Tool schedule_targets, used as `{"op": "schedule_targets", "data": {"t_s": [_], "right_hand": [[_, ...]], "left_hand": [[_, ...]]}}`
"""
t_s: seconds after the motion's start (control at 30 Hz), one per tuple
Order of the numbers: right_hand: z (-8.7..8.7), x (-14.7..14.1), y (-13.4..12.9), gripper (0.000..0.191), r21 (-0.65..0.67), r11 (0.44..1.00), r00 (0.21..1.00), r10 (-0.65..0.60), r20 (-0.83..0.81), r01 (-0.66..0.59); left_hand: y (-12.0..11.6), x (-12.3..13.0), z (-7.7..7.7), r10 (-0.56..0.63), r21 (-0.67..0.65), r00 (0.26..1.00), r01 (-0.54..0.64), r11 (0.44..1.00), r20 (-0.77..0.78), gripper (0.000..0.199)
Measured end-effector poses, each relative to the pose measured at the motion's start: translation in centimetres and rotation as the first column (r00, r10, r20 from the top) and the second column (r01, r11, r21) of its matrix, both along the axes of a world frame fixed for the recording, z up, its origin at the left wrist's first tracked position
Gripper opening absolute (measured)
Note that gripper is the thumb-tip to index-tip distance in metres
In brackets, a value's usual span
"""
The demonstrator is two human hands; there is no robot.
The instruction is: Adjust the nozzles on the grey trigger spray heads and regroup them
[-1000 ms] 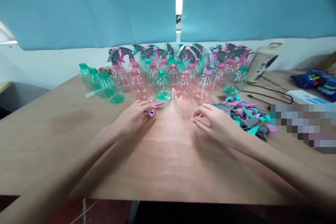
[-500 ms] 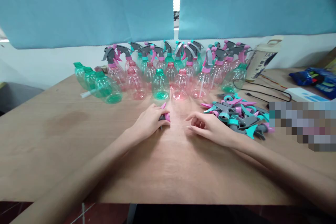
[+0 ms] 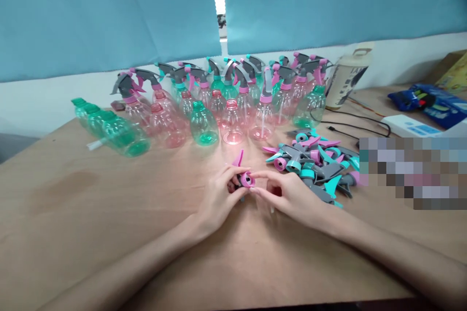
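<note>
My left hand (image 3: 222, 192) grips a grey and pink spray head (image 3: 248, 179), its round pink collar facing me and its pink trigger pointing up. The thumb and forefinger of my right hand (image 3: 288, 194) pinch the right side of that collar. A thin pale piece shows below my right fingers, too blurred to make out. Right of my hands lies a heap of grey, pink and turquoise spray heads (image 3: 294, 166). Behind them stand open bottles, among them a green bottle (image 3: 204, 126) and a pink bottle (image 3: 232, 124).
Several bottles with spray heads (image 3: 266, 112) fill the back of the wooden table (image 3: 73, 223). Green bottles (image 3: 120, 131) lean at the left. A beige container (image 3: 346, 80), a black cable (image 3: 353, 124), a white box (image 3: 412, 127) and a blue packet (image 3: 434, 104) are at the right.
My left hand has turned the spray head so its collar faces me. My right hand has come in and closed on the collar. The view has shifted to the right.
</note>
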State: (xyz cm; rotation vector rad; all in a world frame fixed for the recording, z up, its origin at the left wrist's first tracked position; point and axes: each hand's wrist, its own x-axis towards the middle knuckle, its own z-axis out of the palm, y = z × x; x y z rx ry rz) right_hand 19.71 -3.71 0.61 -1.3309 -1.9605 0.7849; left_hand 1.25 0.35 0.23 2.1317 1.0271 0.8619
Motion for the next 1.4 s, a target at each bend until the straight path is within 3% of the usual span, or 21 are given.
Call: {"op": "schedule_targets", "data": {"t_s": [0.23, 0.5, 0.73, 0.87, 1.17, 1.4], "right_hand": [[-0.7, -0.7, -1.0, 0.040, 0.042, 0.994, 0.989, -0.108, 0.096, 0.104], [-1.5, -1.2, -1.1, 0.048, -0.021, 0.998, 0.992, -0.064, -0.108, 0.062], [-1.5, -0.5, -0.4, 0.037, -0.010, 0.999, 0.992, -0.043, -0.119, 0.042], [-1.8, -0.3, -0.2, 0.042, 0.012, 1.000, 0.994, -0.002, -0.110, 0.003], [-1.7, 0.2, 0.2, 0.032, 0.068, 0.997, 1.000, -0.020, -0.002, 0.020], [-2.0, 0.1, 0.0, 0.025, 0.098, 0.995, 0.997, 0.007, -0.082, 0.001]], "left_hand": [[0.0, 1.0, 0.0, 0.083, -0.109, 0.993, -0.073, 0.991, 0.084, 0.026], [0.2, 0.5, -0.1, 0.075, -0.210, 0.990, -0.049, 0.976, 0.117, 0.027], [0.6, 0.3, -0.5, -0.005, -0.169, 0.993, 0.024, 0.985, 0.116, 0.027], [0.6, 0.3, -0.4, -0.017, -0.181, 0.995, 0.035, 0.983, 0.097, 0.026], [1.0, -0.1, -0.3, -0.129, -0.099, 0.990, 0.133, 0.986, 0.047, 0.030], [0.8, -0.1, -0.6, -0.140, -0.095, 0.990, 0.141, 0.985, 0.021, 0.030]]}}
